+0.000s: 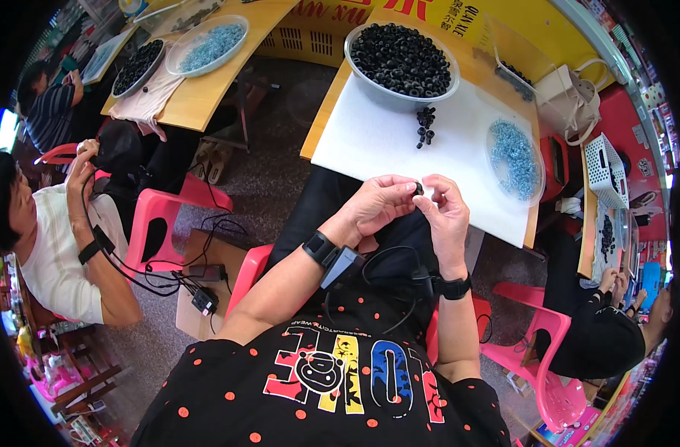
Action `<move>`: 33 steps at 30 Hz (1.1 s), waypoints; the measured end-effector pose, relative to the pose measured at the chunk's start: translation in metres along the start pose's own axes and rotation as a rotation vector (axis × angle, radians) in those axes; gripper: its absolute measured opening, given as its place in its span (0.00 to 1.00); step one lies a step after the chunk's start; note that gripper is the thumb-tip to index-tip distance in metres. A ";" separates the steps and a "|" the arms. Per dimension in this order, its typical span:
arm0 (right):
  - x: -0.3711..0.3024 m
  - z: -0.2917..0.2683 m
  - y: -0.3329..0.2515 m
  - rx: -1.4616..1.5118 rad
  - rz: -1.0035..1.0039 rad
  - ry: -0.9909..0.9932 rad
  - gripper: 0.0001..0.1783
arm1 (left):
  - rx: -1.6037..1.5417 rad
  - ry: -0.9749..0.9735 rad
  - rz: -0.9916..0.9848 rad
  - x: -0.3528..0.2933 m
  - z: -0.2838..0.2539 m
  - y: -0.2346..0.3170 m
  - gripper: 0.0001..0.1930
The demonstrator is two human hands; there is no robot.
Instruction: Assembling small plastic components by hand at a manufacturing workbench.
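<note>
Above my lap, near the front edge of the white-covered table (366, 138), both hands meet at one small round black part (419, 189). My left hand (377, 205) pinches it from the left between thumb and fingertips. From the other side my right hand (446, 214) grips it, fingers bent and closed. Fingertips cover much of the part, so its exact kind is unclear. Beyond them lies a short cluster of loose black parts (426, 127). A translucent bowl (388, 95) heaped with similar black parts (403, 56) stands behind that. To the right, light blue small pieces (513, 160) fill a clear shallow dish (531, 202).
Left, a person in a white top (72, 249) sits by a pink chair (157, 223) and black cables (180, 277). Another table (187, 100) there holds similar dishes. Right are a beige bag (567, 100), a white basket (607, 171), a pink chair (552, 372) and a seated person (593, 328).
</note>
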State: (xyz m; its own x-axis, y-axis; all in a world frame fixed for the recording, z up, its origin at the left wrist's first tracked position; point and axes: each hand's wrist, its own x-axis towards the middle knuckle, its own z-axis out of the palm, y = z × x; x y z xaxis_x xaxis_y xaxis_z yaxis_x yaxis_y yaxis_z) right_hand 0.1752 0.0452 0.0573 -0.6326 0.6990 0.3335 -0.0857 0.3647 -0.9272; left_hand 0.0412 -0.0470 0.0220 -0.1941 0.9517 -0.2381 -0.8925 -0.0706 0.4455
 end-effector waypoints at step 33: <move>0.003 0.011 0.018 0.048 0.121 -0.009 0.16 | 0.087 0.018 -0.054 0.018 0.007 0.008 0.09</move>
State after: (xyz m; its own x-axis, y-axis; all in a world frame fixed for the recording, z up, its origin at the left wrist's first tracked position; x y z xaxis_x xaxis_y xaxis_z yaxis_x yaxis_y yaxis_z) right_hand 0.1629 0.0468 0.0400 -0.6477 0.7303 0.2169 -0.0450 0.2475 -0.9678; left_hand 0.0333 -0.0286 0.0277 -0.1549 0.9477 -0.2790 -0.8632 0.0076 0.5048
